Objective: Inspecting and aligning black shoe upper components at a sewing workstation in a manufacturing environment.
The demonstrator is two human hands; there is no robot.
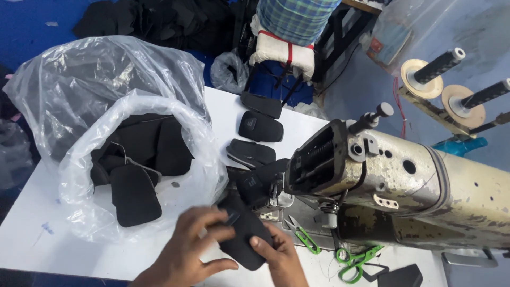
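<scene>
Both hands hold one black padded fabric piece (245,234) at the near edge of the white table (42,239). My left hand (186,250) covers its left side with the fingers on top. From below right, my right hand (281,255) grips the piece with the thumb on it. It lies just in front of the needle area of a worn cream sewing machine (404,186). A chain of several finished black pieces (260,126) trails away behind the machine head.
A clear plastic bag (106,106) holding more black pieces lies open at the left. Green-handled snips (303,234) and green scissors (353,263) rest by the machine base. Two thread spool stands (441,69) stand at the right. A person in a checked shirt (295,18) is at the far side.
</scene>
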